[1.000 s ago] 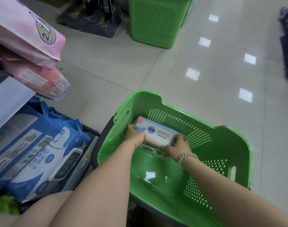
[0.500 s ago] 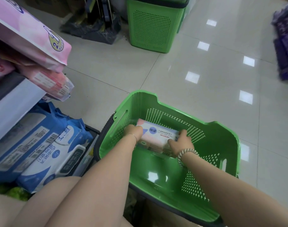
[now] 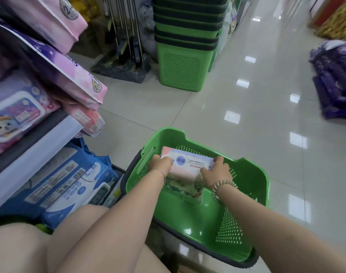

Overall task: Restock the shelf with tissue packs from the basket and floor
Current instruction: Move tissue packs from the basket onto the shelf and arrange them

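A green plastic basket [image 3: 254,174] stands on the tiled floor in front of me. Inside it I hold a stack of tissue packs [image 3: 189,166]; the top pack is pink and white with a purple label. My left hand [image 3: 161,164] grips the stack's left end and my right hand [image 3: 216,172], with a bead bracelet at the wrist, grips its right end. The stack is raised off the basket floor. The shelf [image 3: 36,142] runs along the left, with pink and purple packs on top and blue packs [image 3: 69,182] below.
A pile of nested green baskets [image 3: 185,46] stands ahead on the floor, with brooms [image 3: 126,36] to its left. Purple packs [image 3: 335,79] lie on the floor at far right. My bare legs fill the bottom left.
Both hands have lifted the stack a little higher inside the basket. The view has tilted up, showing more of the shelf and the aisle.
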{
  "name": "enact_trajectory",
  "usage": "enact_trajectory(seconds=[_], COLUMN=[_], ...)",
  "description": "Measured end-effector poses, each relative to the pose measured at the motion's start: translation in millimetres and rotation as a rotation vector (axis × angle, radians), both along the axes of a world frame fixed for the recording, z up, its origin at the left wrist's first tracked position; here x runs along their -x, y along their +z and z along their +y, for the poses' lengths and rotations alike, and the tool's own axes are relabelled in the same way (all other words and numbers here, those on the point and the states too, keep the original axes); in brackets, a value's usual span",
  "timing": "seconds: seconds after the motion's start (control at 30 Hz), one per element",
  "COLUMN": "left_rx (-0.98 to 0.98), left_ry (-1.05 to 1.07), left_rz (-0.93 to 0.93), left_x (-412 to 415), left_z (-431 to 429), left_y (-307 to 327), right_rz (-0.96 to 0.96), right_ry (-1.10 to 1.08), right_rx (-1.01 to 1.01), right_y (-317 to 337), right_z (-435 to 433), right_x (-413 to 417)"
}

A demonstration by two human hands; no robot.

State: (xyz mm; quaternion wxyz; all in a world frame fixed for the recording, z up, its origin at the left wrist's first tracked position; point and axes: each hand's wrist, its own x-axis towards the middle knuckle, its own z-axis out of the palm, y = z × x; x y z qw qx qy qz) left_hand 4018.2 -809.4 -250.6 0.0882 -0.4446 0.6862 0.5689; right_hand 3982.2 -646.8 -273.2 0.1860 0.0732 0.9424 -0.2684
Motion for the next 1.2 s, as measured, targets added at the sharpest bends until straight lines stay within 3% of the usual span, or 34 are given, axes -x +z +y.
enact_trajectory(seconds=[0.53,0.9,1.2], left_rx=[0.104,-0.114,-0.065], left_ry=[0.150,0.434,0.495], left_rz=[0.304,0.545,0.681], left_x=[-29,-62,-88], left_z=[-27,-56,-79], left_y=[113,172,217], right_rz=[0.354,0.658,0.861], right_ry=[-0.042,0.105,0.180], right_rx=[0.152,0.338,0.536], right_y=[108,184,227], right_z=[-26,-50,-64], right_x=[-10,-38,-60])
